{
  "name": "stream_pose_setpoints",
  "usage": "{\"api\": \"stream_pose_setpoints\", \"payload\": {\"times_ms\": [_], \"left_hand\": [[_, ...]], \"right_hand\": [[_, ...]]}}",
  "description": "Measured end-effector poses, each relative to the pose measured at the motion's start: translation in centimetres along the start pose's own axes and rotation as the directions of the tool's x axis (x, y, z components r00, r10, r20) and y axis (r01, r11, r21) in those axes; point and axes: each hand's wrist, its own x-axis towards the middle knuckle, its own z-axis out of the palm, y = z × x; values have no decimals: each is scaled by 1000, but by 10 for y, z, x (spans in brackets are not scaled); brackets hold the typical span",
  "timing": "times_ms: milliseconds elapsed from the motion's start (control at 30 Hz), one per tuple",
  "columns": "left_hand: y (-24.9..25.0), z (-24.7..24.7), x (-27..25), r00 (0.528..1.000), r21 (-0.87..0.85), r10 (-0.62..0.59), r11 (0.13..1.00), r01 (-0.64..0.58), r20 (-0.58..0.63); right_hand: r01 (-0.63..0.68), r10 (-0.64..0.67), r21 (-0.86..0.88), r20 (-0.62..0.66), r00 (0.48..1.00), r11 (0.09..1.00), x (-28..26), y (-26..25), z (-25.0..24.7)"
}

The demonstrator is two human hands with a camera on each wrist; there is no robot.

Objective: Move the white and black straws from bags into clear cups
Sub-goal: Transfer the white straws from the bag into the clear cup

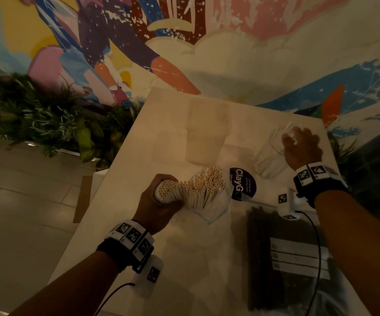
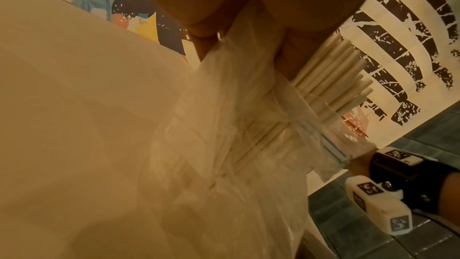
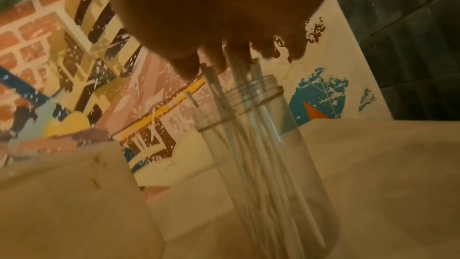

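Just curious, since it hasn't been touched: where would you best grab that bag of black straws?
Probably across the middle of the black straw bag, coming from above. It lies flat on the table, long and narrow, with its straws running lengthwise, so a hand closing over its width should lift the bundle level.

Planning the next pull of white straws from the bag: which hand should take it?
Probably the right. The left hand grips the bag and white straws, steadying them. The right hand is over the clear cup, finishing its drop.
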Motion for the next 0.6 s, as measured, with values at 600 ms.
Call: {"api": "stream_pose_setpoints", "payload": {"times_ms": [600], "left_hand": [[6,-2,0,984,52,-142,989,137,109]], "right_hand": [[-41,-483,735,486,728,677,-170,-79,18]]}}
